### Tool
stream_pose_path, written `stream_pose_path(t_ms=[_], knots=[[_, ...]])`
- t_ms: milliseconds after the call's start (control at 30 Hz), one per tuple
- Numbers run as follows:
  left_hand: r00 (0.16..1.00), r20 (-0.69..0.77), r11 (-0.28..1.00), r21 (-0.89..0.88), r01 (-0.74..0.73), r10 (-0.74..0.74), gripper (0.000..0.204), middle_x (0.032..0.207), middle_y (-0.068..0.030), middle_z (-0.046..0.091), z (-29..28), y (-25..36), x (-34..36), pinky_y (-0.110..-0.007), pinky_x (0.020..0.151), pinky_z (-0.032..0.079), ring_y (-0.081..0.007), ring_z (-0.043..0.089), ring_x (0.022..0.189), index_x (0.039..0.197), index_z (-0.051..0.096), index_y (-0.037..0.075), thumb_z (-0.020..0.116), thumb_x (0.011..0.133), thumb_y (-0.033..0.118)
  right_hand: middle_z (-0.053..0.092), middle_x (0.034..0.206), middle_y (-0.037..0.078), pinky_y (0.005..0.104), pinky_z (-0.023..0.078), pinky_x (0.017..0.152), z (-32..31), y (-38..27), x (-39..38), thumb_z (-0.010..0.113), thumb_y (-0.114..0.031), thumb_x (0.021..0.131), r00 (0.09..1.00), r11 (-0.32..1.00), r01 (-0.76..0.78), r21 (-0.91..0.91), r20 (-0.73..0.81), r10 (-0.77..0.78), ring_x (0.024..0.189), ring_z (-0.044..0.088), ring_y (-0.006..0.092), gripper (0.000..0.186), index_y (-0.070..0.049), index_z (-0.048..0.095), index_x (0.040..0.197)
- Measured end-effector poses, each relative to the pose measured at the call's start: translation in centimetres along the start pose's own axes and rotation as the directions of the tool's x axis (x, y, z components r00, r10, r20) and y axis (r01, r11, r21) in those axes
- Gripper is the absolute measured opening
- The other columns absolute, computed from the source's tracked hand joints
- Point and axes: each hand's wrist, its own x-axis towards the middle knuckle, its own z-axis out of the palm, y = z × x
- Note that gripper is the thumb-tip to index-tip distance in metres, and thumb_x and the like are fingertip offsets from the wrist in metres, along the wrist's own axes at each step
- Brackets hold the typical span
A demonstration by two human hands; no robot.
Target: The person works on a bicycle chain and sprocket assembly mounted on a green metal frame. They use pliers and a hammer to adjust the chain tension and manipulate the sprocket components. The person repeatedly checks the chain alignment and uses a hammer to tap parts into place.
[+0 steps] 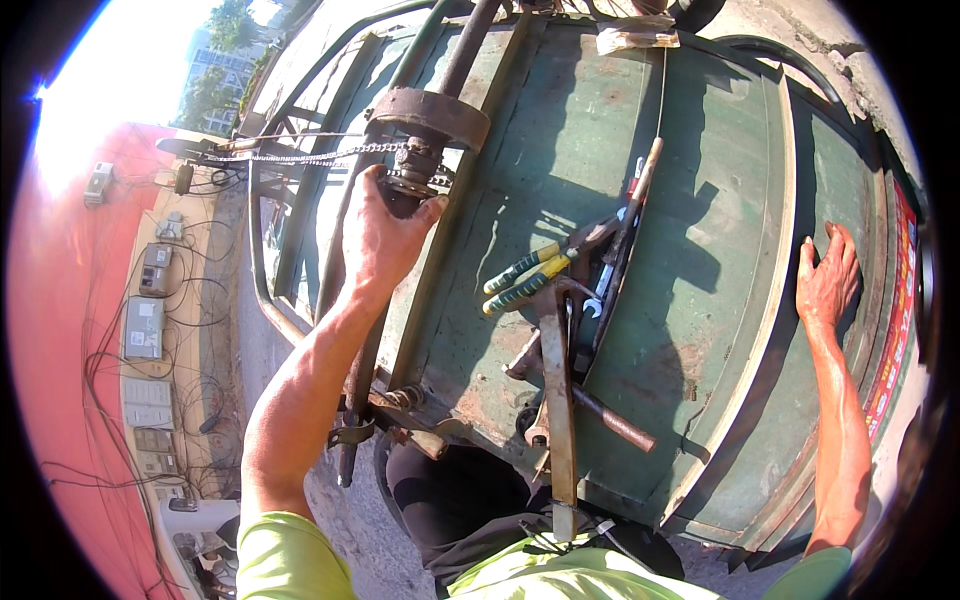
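Note:
My left hand (pixel 383 238) is closed around the lower side of a dark, greasy sprocket (pixel 408 187), thumb on one side and fingers on the other. The sprocket sits on a thick metal axle (pixel 470 45), just below a rusty brake drum (pixel 430 112). A bike-type chain (pixel 310 157) runs from the sprocket toward the left. My right hand (pixel 830 275) rests on the green metal panel (pixel 730 280) near its right edge, fingers spread and holding nothing.
Tools lie mid-panel: cutters with green-and-yellow handles (pixel 525 280), a hammer (pixel 556 380), a wrench (pixel 595 306) and a long rod (pixel 628 230). Raised metal ribs (pixel 755 400) cross the panel. A tubular frame (pixel 262 230) is at left, beyond it a wall with electrical boxes (pixel 145 327).

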Motion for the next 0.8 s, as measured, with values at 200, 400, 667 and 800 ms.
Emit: stream_pose_path(t_ms=[200, 400, 667, 800], knots=[[1.000, 0.025, 0.997, -0.078, 0.021, -0.019, 0.083, 0.118, -0.0190, 0.068, 0.2, 0.0, 0.1, -0.041, 0.094, 0.052, -0.0286, 0.069, 0.107, 0.143, 0.042, -0.001, 0.087, 0.079, 0.028, 0.052, 0.142, 0.006, 0.0505, 0.044, 0.101, -0.1, 0.1, 0.0, 0.061, -0.035, 0.099, 1.000, 1.000, -0.002, -0.008, 0.009, 0.002, 0.127, 0.053, 0.0315, 0.044, -0.013, 0.056, 0.137], [0.996, -0.039, 0.986, 0.146, -0.078, 0.085, 0.084, 0.129, -0.0221, 0.062, 1.1, -2.5, 0.9, -0.046, 0.096, 0.052, -0.0362, 0.065, 0.115, 0.141, 0.046, 0.000, 0.087, 0.078, 0.036, 0.052, 0.142, 0.005, 0.0512, 0.044, 0.101, -0.1, -0.2, 0.0, 0.061, -0.035, 0.098, 1.000, 1.000, -0.012, 0.008, 0.014, 0.012, 0.127, 0.053, 0.0321, 0.044, -0.013, 0.056, 0.136], [0.987, -0.025, 0.987, 0.038, -0.156, 0.157, 0.080, 0.111, -0.0161, 0.071, -0.4, -1.1, 0.4, -0.037, 0.092, 0.053, -0.0221, 0.068, 0.103, 0.142, 0.043, -0.003, 0.087, 0.080, 0.023, 0.051, 0.143, 0.005, 0.0502, 0.043, 0.103, -0.1, -0.1, 0.0, 0.063, -0.033, 0.098, 1.000, 1.000, -0.018, 0.013, 0.011, 0.018, 0.128, 0.053, 0.0313, 0.044, -0.013, 0.055, 0.137], [0.999, -0.004, 0.999, -0.013, -0.039, 0.039, 0.072, 0.112, -0.0157, 0.070, -1.6, -0.5, 0.5, -0.035, 0.091, 0.053, -0.0204, 0.067, 0.101, 0.137, 0.049, -0.003, 0.086, 0.081, 0.025, 0.051, 0.143, 0.005, 0.0498, 0.043, 0.103, -0.2, 0.1, 0.0, 0.063, -0.033, 0.098, 1.000, 1.000, -0.013, -0.001, 0.005, 0.013, 0.129, 0.052, 0.0308, 0.045, -0.014, 0.055, 0.137]])
